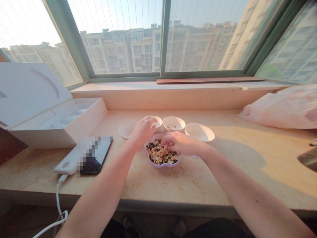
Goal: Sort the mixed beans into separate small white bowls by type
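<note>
A lilac flower-shaped dish (164, 165) holds a mix of black and yellow beans, peanuts and flat white seeds. My right hand (180, 142) reaches into it from the right, its fingers curled together among the beans; whatever they pinch is too small to make out. Over a white bowl (158, 119) behind the dish hangs my left hand (145, 128), fingers stretched down toward its inside and slightly apart, with nothing visible in them. Beside it, another white bowl (173, 119) has a few small dark beans at the bottom. White bowls stand at the left end (126, 130) and right end (199, 132) of the row.
On the left lie a black phone (100, 157) and a white power bank (70, 160) with a cable (58, 195). Behind them stands an open white box (81, 124). A pale plastic bag (282, 105) rests at the right. The window (162, 39) bounds the stone counter (193, 185).
</note>
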`<state>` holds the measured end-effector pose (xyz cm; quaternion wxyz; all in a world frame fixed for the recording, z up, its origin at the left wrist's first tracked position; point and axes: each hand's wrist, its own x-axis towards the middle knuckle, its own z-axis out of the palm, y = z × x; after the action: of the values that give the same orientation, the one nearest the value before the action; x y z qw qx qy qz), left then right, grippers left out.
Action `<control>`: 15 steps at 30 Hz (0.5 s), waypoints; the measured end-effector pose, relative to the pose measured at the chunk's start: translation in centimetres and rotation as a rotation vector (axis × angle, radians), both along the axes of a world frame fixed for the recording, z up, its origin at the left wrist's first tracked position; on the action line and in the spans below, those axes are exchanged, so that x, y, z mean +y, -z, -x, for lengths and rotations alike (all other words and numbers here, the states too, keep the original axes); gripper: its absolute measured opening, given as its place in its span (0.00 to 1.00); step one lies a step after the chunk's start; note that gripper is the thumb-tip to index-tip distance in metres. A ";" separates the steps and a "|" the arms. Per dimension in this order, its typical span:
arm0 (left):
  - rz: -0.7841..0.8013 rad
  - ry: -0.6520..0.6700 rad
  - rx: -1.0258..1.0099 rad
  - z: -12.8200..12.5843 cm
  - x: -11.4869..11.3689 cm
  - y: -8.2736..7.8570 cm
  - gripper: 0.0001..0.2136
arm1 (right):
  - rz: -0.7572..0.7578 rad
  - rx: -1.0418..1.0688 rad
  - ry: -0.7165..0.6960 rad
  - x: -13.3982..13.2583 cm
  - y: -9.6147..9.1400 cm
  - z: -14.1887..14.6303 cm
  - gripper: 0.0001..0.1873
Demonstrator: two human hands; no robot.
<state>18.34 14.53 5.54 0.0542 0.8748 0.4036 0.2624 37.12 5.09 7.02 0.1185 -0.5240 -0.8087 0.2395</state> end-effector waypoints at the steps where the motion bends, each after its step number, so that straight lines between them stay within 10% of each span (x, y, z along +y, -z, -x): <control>1: 0.004 0.000 -0.002 0.0 0.0 0.0 0.14 | 0.002 0.018 -0.002 0.0 -0.1 0.0 0.19; 15: 0.077 0.178 -0.167 -0.3 -0.9 -0.7 0.12 | 0.117 0.804 0.235 1.0 0.1 -0.2 0.16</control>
<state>18.59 13.62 6.29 0.1440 0.8796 0.3283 0.3127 37.35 6.13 6.92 0.4212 -0.4833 -0.6179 0.4552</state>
